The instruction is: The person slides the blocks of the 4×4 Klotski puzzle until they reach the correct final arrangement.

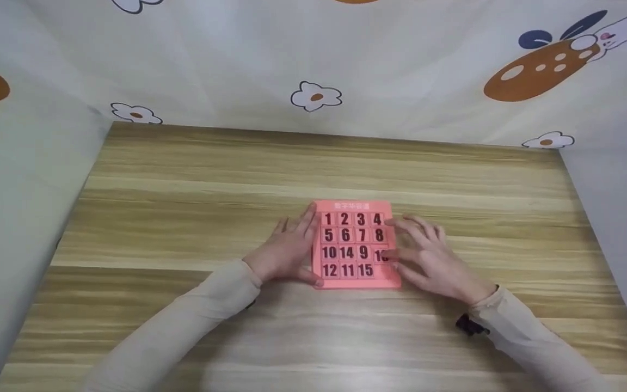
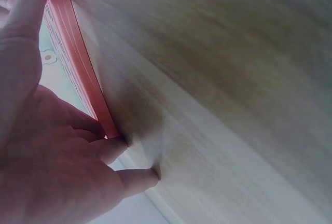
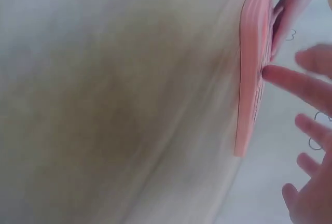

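Note:
A pink sliding number puzzle [image 1: 357, 283] lies flat on the wooden table, its numbered tiles facing up. My left hand [image 1: 283, 250] grips it along the left side, thumb at the near corner and fingers toward the far corner; the left wrist view shows its pink side edge [image 2: 78, 53] between them. The index fingertip of my right hand [image 1: 438, 261] presses the rightmost tile [image 1: 380, 256] in the third row. That tile's second digit is partly covered, and it sits slightly lower than its row. Below it is the bare slot [image 1: 383, 271]. The other right fingers are spread.
The wooden table [image 1: 194, 185] extends around the puzzle on all sides. Behind it hangs a pale cloth [image 1: 226, 71] printed with flowers and a carrot-like shape. Pale walls stand at left and right. A small black object [image 1: 471, 325] is at the right sleeve's cuff.

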Available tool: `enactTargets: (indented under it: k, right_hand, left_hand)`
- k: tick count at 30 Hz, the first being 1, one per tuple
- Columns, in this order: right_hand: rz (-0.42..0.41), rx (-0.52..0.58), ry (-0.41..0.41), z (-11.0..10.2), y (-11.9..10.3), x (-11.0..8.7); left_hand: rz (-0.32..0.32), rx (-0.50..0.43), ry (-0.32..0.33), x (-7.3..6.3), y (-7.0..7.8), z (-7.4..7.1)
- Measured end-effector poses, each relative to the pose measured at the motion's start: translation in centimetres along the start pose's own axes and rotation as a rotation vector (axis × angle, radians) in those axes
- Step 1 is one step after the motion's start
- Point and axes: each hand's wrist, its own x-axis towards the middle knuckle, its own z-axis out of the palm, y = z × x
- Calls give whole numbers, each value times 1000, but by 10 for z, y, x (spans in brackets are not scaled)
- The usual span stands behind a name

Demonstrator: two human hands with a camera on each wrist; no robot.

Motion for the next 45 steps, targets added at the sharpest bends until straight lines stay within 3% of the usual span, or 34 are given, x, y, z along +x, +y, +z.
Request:
enactTargets:
  k: [5, 13, 17, 21, 24, 31, 38, 45]
  right_hand:
    - [-80, 37, -27, 5, -6, 4]
    - [1, 12, 11, 3, -1, 5]
    - [-35, 22, 22, 4, -2, 7]
    - [-92, 50, -47, 9, -9, 8]
    - [-80, 43, -98, 10, -12, 8]
    - [-37, 19, 4, 4, -13, 11]
    - [-86, -12, -140, 17, -24, 25]
    - [-47, -32, -31, 12, -20, 30]
  left_hand:
    - [-1, 1, -7, 1, 0, 2]
    - [-8, 4, -2, 2, 0, 1]
    - [-10, 4, -2, 2, 0, 0]
    - [-12, -14, -3, 1, 0, 0]
    - [-19, -17, -13, 1, 0, 0]
    - [-14, -12, -8, 1, 1, -1]
    - [-1, 14, 9, 1, -1, -1]
    - [-9, 14, -2, 2, -1, -1]
